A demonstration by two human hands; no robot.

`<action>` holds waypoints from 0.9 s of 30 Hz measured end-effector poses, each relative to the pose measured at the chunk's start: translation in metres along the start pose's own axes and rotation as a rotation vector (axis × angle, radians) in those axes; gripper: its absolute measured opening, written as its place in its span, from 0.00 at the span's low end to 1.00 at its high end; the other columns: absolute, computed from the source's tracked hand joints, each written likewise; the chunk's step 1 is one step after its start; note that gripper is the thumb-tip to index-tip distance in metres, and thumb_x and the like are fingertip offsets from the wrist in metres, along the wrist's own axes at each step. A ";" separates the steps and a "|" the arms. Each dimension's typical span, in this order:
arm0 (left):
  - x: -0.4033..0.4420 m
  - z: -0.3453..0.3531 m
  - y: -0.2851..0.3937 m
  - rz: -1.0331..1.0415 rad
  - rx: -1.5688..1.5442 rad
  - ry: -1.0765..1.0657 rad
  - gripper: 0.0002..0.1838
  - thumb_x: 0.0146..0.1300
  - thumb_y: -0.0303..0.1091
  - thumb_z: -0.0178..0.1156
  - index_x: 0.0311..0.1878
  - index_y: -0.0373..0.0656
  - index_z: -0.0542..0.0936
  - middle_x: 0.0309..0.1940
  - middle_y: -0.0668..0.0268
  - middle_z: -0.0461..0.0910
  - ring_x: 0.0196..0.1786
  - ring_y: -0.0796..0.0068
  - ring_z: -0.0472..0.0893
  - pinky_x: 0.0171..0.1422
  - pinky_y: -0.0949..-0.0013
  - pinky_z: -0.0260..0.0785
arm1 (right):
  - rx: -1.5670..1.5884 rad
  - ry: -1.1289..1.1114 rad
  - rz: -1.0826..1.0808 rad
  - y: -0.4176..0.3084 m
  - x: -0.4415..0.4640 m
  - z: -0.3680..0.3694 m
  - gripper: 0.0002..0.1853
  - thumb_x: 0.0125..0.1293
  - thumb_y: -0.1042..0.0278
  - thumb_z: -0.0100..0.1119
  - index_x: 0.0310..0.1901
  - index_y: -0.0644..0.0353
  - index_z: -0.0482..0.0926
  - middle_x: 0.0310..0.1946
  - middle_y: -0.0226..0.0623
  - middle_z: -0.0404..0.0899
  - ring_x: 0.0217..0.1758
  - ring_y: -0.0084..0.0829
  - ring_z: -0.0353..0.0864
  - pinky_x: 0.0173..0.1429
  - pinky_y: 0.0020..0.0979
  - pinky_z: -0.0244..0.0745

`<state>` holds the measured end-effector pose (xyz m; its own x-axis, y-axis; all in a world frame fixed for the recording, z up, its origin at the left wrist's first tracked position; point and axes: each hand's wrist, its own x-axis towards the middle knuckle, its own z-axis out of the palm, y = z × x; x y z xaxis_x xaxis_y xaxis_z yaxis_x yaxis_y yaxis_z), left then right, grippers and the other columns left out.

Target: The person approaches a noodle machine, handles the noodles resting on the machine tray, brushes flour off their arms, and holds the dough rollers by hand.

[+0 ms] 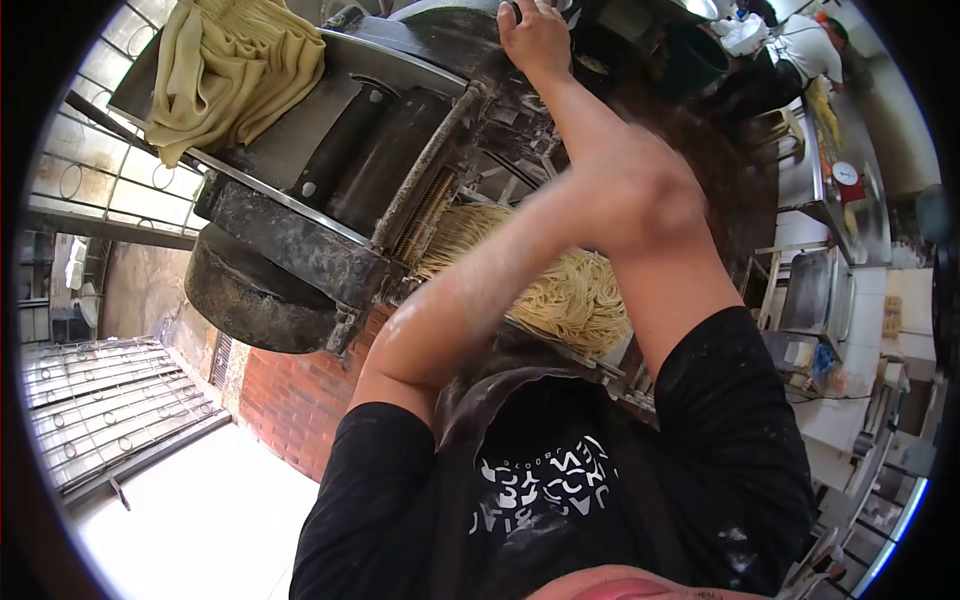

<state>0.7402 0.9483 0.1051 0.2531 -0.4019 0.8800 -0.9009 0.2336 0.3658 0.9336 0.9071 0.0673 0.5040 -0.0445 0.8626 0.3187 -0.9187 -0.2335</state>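
My right hand (537, 38) reaches to the top edge of the view, its fingers closed around a dark knob (516, 12) on the dough machine (330, 170). My left forearm (500, 265), blurred by motion, crosses in front of my body and meets my right arm near the elbow; the fingers of my left hand cannot be made out there. Folded sheets of pale yellow dough (225, 75) are heaped on the machine's metal tray at the upper left. Cut noodles (575, 305) lie in a pile below the cutting rollers (425, 215), partly behind my left forearm.
A dark bucket (695, 62) stands at the upper right. Beyond it another person (805, 55) leans over a metal counter (850, 190) with a dial scale (846, 174) and yellow strands. Red brick flooring (300, 395) and a barred gate (115, 400) are at the left.
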 end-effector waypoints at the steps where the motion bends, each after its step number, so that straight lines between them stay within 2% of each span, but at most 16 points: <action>1: 0.003 0.009 0.023 0.047 -0.056 0.015 0.07 0.61 0.36 0.62 0.34 0.46 0.87 0.34 0.62 0.87 0.45 0.57 0.84 0.61 0.54 0.71 | -0.004 0.000 -0.002 0.001 0.002 0.002 0.17 0.73 0.55 0.57 0.51 0.61 0.84 0.44 0.47 0.86 0.49 0.50 0.85 0.57 0.47 0.79; 3: 0.022 -0.009 0.077 -0.005 -0.210 -0.167 0.08 0.61 0.37 0.63 0.35 0.46 0.88 0.35 0.62 0.87 0.46 0.56 0.84 0.60 0.52 0.72 | -0.008 -0.001 -0.007 0.001 0.002 -0.001 0.17 0.73 0.55 0.57 0.51 0.60 0.84 0.44 0.46 0.86 0.49 0.50 0.85 0.57 0.47 0.79; 4: 0.018 -0.011 0.068 -0.004 -0.198 -0.136 0.09 0.62 0.36 0.61 0.37 0.45 0.88 0.37 0.61 0.88 0.47 0.55 0.84 0.62 0.52 0.71 | -0.016 -0.001 -0.008 0.000 0.000 -0.004 0.17 0.73 0.55 0.57 0.51 0.60 0.84 0.44 0.46 0.87 0.49 0.50 0.85 0.57 0.47 0.79; 6: 0.010 -0.016 0.026 0.008 -0.167 -0.076 0.11 0.66 0.36 0.59 0.41 0.44 0.88 0.41 0.60 0.88 0.50 0.53 0.84 0.65 0.51 0.70 | -0.029 0.009 -0.015 -0.004 0.003 -0.007 0.17 0.74 0.55 0.57 0.51 0.60 0.84 0.44 0.46 0.87 0.49 0.50 0.85 0.57 0.46 0.79; 9: -0.018 -0.037 -0.054 -0.094 0.164 0.036 0.14 0.70 0.36 0.53 0.41 0.40 0.87 0.41 0.60 0.88 0.51 0.50 0.83 0.65 0.51 0.69 | 0.021 0.055 -0.029 0.002 0.001 0.002 0.16 0.74 0.56 0.57 0.51 0.59 0.84 0.44 0.45 0.87 0.49 0.50 0.85 0.57 0.46 0.79; 10: -0.032 -0.042 -0.078 -0.325 0.177 0.081 0.16 0.71 0.36 0.51 0.46 0.39 0.87 0.51 0.56 0.86 0.60 0.50 0.80 0.71 0.45 0.65 | -0.012 0.035 -0.033 0.006 0.002 0.009 0.16 0.74 0.55 0.56 0.50 0.59 0.84 0.44 0.46 0.87 0.49 0.50 0.85 0.57 0.47 0.80; 11: -0.034 -0.043 -0.067 -0.577 0.418 0.135 0.18 0.71 0.35 0.53 0.58 0.40 0.83 0.62 0.50 0.80 0.71 0.52 0.73 0.77 0.37 0.56 | -0.044 0.011 -0.038 0.011 0.000 0.018 0.16 0.74 0.55 0.55 0.50 0.58 0.84 0.44 0.46 0.87 0.50 0.50 0.85 0.57 0.47 0.80; 14: -0.021 -0.030 -0.059 -0.628 0.822 0.343 0.25 0.71 0.35 0.56 0.70 0.42 0.75 0.70 0.46 0.72 0.79 0.57 0.64 0.81 0.32 0.46 | -0.050 -0.062 -0.064 0.024 -0.002 0.021 0.19 0.75 0.53 0.54 0.54 0.58 0.84 0.48 0.47 0.87 0.55 0.49 0.85 0.63 0.45 0.78; 15: -0.014 -0.039 -0.046 -0.548 0.986 0.305 0.24 0.71 0.34 0.57 0.69 0.41 0.73 0.61 0.43 0.79 0.70 0.50 0.75 0.74 0.36 0.60 | -0.050 -0.044 -0.071 0.027 0.000 0.025 0.20 0.75 0.52 0.53 0.55 0.58 0.84 0.49 0.48 0.87 0.56 0.49 0.85 0.64 0.46 0.77; 18: 0.013 -0.073 -0.006 -0.611 0.449 0.226 0.17 0.71 0.33 0.57 0.61 0.40 0.77 0.50 0.43 0.84 0.55 0.41 0.83 0.60 0.43 0.73 | -0.072 0.078 -0.045 0.033 -0.009 0.045 0.25 0.74 0.45 0.52 0.53 0.59 0.85 0.49 0.49 0.87 0.54 0.48 0.85 0.63 0.50 0.76; 19: 0.023 -0.085 0.006 -0.522 0.481 0.319 0.12 0.74 0.34 0.56 0.53 0.38 0.77 0.41 0.45 0.86 0.44 0.37 0.84 0.49 0.45 0.75 | -0.086 0.062 -0.123 0.037 -0.011 0.047 0.25 0.75 0.46 0.52 0.53 0.60 0.85 0.48 0.49 0.87 0.54 0.48 0.86 0.62 0.50 0.77; 20: 0.032 -0.102 0.011 -0.578 0.540 0.265 0.11 0.75 0.35 0.55 0.51 0.37 0.78 0.41 0.45 0.86 0.45 0.38 0.84 0.50 0.45 0.75 | -0.100 0.047 -0.202 0.042 -0.012 0.049 0.25 0.75 0.47 0.52 0.54 0.61 0.85 0.47 0.50 0.87 0.53 0.48 0.86 0.61 0.49 0.78; 22: 0.036 -0.150 0.016 -0.685 0.641 0.144 0.13 0.77 0.37 0.54 0.47 0.36 0.79 0.41 0.46 0.86 0.48 0.40 0.84 0.51 0.46 0.75 | -0.056 -0.008 -0.013 0.021 -0.003 0.023 0.24 0.75 0.47 0.52 0.53 0.61 0.85 0.46 0.49 0.87 0.51 0.48 0.86 0.59 0.49 0.79; 24: 0.005 -0.209 -0.017 -0.661 0.507 0.206 0.17 0.78 0.40 0.53 0.40 0.34 0.80 0.38 0.46 0.85 0.46 0.43 0.85 0.51 0.49 0.74 | -0.064 0.001 0.001 0.020 0.000 0.029 0.24 0.75 0.47 0.52 0.53 0.58 0.85 0.46 0.48 0.87 0.50 0.49 0.86 0.57 0.48 0.79; 26: -0.025 -0.243 -0.045 -0.663 0.776 0.085 0.18 0.78 0.40 0.53 0.35 0.34 0.80 0.34 0.48 0.84 0.40 0.49 0.84 0.49 0.55 0.74 | -0.066 -0.010 -0.002 0.022 -0.002 0.028 0.23 0.75 0.47 0.52 0.53 0.58 0.86 0.46 0.48 0.87 0.49 0.50 0.85 0.56 0.48 0.80; 27: -0.051 -0.254 -0.070 -0.575 0.866 0.080 0.15 0.77 0.37 0.54 0.38 0.35 0.80 0.33 0.51 0.82 0.38 0.54 0.82 0.48 0.57 0.73 | -0.076 -0.050 0.038 0.017 -0.002 0.022 0.23 0.74 0.47 0.52 0.53 0.58 0.86 0.47 0.48 0.86 0.50 0.50 0.85 0.56 0.48 0.79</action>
<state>0.8798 1.1779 0.1114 0.7184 -0.1844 0.6707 -0.5736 -0.7026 0.4212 0.9562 0.9001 0.0516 0.5543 -0.0619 0.8300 0.2378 -0.9439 -0.2292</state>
